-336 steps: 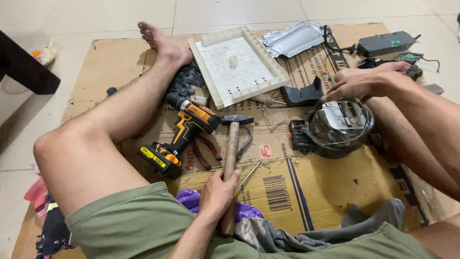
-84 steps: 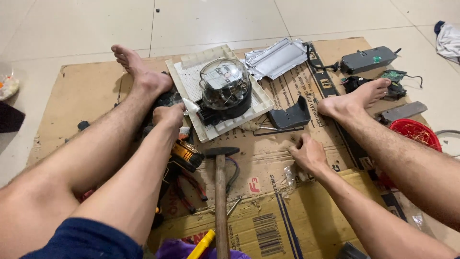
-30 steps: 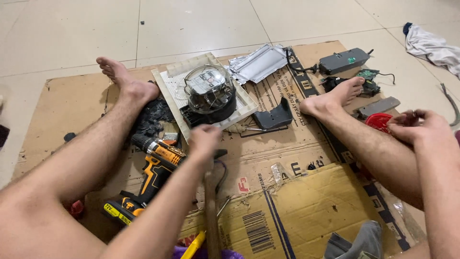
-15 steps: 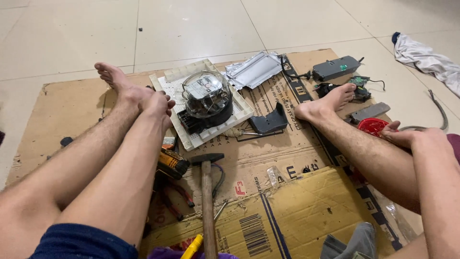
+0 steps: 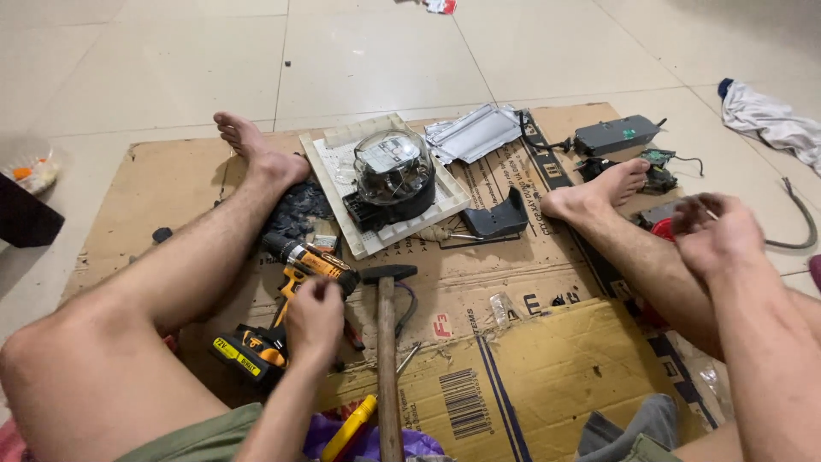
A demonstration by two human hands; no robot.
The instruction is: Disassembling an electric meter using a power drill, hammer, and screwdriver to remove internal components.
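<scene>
My left hand (image 5: 313, 318) is closed around the handle of a yellow and black cordless drill (image 5: 301, 262), which lies on the cardboard (image 5: 522, 376) beside my left leg. A wooden-handled hammer (image 5: 386, 342) lies just right of that hand. My right hand (image 5: 715, 236) hovers above my right shin with its fingers curled together, over a red container (image 5: 664, 228). Whether it pinches something small is unclear. A round meter with a clear dome (image 5: 393, 174) sits on a white panel (image 5: 432, 214) between my feet.
A black bracket (image 5: 501, 219), a crumpled silver sheet (image 5: 475, 133), a grey box (image 5: 616, 135) and a small circuit board (image 5: 660, 168) lie at the far side of the cardboard. A yellow-handled tool (image 5: 347, 428) lies by my lap. A cloth (image 5: 770, 115) is on the tiles.
My left hand has come back from the white panel by my left foot to the drill handle. My right hand stays raised at the right with fingers curled.
</scene>
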